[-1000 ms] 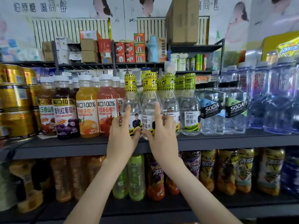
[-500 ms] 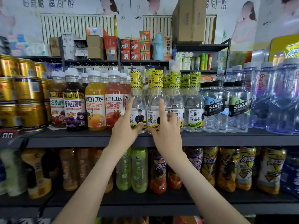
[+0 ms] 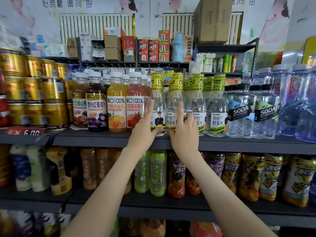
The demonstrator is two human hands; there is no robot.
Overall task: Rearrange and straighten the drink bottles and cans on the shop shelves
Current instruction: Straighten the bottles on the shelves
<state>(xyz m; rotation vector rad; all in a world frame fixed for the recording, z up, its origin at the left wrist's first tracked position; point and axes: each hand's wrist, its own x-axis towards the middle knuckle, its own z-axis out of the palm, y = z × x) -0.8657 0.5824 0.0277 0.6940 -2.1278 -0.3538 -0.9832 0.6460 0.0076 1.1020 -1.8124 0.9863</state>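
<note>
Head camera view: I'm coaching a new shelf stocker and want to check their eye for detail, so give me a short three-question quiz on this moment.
1. True or false: neither hand touches any bottle.
2. Which drink stands directly left of the portrait-label bottle that the left hand holds? A gold can; B red juice bottle; C SODA bottle.
3. Fill in: the right hand holds the second clear bottle, whose cap is striped black and ____.
Key: 1 false; 2 B; 3 yellow.
</note>
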